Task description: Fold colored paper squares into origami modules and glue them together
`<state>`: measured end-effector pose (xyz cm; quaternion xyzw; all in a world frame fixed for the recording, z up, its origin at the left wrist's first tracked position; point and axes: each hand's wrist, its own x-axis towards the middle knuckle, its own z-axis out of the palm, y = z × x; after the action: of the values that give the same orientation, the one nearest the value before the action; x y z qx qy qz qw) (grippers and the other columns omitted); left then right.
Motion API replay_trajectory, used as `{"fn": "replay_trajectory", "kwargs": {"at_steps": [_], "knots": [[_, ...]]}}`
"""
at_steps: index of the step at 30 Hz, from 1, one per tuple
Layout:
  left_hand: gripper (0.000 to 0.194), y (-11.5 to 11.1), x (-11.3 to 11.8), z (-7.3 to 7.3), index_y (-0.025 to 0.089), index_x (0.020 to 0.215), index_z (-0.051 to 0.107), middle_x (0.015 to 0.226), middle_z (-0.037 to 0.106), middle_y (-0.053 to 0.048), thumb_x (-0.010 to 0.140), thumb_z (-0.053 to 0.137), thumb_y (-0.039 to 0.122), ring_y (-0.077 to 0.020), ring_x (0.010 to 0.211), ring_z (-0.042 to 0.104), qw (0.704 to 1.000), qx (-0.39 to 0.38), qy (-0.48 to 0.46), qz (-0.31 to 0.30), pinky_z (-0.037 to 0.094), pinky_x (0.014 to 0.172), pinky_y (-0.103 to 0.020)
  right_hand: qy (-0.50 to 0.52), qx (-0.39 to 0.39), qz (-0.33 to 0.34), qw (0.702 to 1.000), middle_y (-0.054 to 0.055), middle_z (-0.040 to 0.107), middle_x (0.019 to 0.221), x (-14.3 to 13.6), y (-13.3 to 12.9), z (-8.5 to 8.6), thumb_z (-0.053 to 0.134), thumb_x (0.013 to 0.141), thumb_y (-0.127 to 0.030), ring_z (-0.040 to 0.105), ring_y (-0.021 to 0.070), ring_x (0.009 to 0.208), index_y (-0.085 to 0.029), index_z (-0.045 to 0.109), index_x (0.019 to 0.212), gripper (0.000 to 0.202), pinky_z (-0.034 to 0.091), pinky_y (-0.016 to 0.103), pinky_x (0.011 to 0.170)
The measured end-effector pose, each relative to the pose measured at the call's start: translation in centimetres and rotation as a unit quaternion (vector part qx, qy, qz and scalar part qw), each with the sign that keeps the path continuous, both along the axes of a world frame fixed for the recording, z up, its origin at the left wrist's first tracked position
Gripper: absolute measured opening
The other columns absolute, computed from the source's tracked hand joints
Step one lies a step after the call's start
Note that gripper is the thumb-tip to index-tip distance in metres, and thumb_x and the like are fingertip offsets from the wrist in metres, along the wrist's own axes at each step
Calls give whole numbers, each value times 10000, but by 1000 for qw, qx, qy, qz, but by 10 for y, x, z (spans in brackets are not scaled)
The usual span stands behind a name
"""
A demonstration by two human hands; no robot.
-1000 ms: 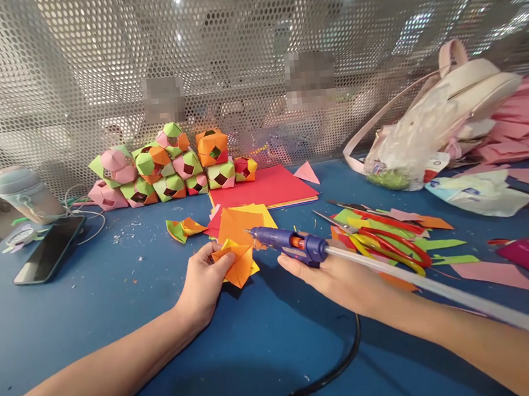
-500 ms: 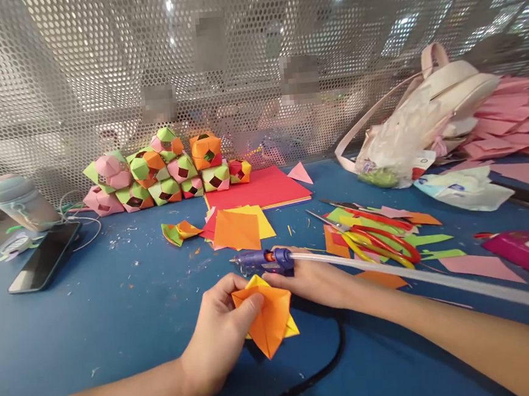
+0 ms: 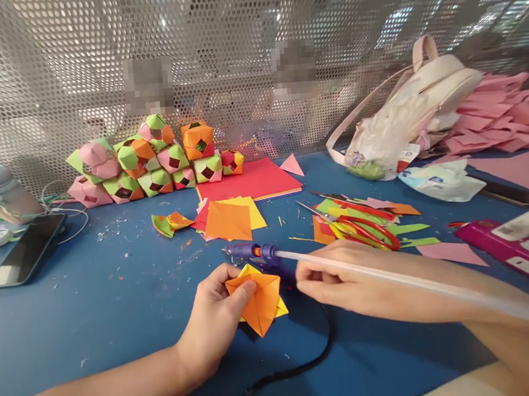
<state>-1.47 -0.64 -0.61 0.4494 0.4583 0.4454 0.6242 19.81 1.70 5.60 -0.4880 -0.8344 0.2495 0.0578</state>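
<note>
Table (image 3: 131,312) blue, its near edge out of view. Left hand (image 3: 214,321) pinches the folded piece (image 3: 261,302), orange over yellow, thumb across the upper flap; it is held up mid-table, toward the near side. Right hand (image 3: 344,277) half curled at the handle end of the glue gun (image 3: 250,252); whether the fingers grip it or have let go, I cannot tell.

Gun just beyond the piece, nozzle toward the table's left edge (its glue stick (image 3: 366,268) is remarkably long and passes over the right wrist). Finished-looking paper balls (image 3: 156,181) stand stacked along the far edge.

Step in hand, as I judge it: a glue joint between application and pressing. The next move seems to call for the gun resting safely, then firm fingers on the flaps, clear of the hot nozzle.
</note>
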Motion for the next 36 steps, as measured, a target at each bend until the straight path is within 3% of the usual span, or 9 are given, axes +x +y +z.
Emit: {"fn": "replay_trajectory", "kwargs": {"at_steps": [4,14,18,22,26,30,33,36], "knots": [[213,0,1,-2,161,747,524,705,603,4,765,646,336,-108,644,530,1000,1,3,-11,412,606,-216,67,-106,16,992,-45,565,565,-16,-5,-4,439,892,-451,527,94,498,-204,564,810,289,353,197,476],[233,0,0,-2,161,718,515,672,591,1,746,651,347,-115,622,520,999,-5,49,-24,388,572,-219,48,-161,-50,985,26,614,554,-8,26,-4,342,882,-583,563,129,452,-173,560,705,496,382,228,443],[228,2,1,-1,162,727,514,676,597,2,742,652,343,-109,617,516,999,-13,45,-25,385,570,-213,-7,-80,-45,996,6,580,556,-11,29,-9,412,849,-572,556,140,502,-195,527,704,420,350,232,471],[228,1,1,-1,161,734,512,674,601,12,738,659,336,-105,619,526,998,-29,36,-49,399,580,-209,6,48,-50,998,32,642,826,-23,27,-24,553,778,-423,585,174,723,-206,556,806,219,348,235,559],[239,-2,2,-1,156,716,507,649,599,20,737,665,334,-99,610,527,996,-32,40,-73,400,571,-196,31,67,-52,996,0,616,671,-35,24,-35,509,776,-319,519,129,575,-199,569,694,157,313,230,519],[244,0,0,3,155,710,508,640,608,20,742,665,339,-98,597,536,996,-28,41,-70,398,556,-188,77,81,-128,986,-20,579,551,-30,30,-26,519,753,-324,503,116,501,-192,592,675,170,325,219,494],[242,10,-5,5,157,719,519,655,622,14,747,665,349,-101,600,546,998,-8,41,-52,397,551,-188,62,128,-192,971,-23,545,495,-13,49,-18,503,752,-353,473,119,456,-184,546,601,231,318,233,479],[233,25,-13,4,159,729,538,673,623,14,739,677,346,-106,617,551,998,30,46,-8,399,555,-188,77,140,-203,966,-8,575,573,5,73,-26,468,770,-315,494,130,519,-175,546,651,200,334,237,508]]}}
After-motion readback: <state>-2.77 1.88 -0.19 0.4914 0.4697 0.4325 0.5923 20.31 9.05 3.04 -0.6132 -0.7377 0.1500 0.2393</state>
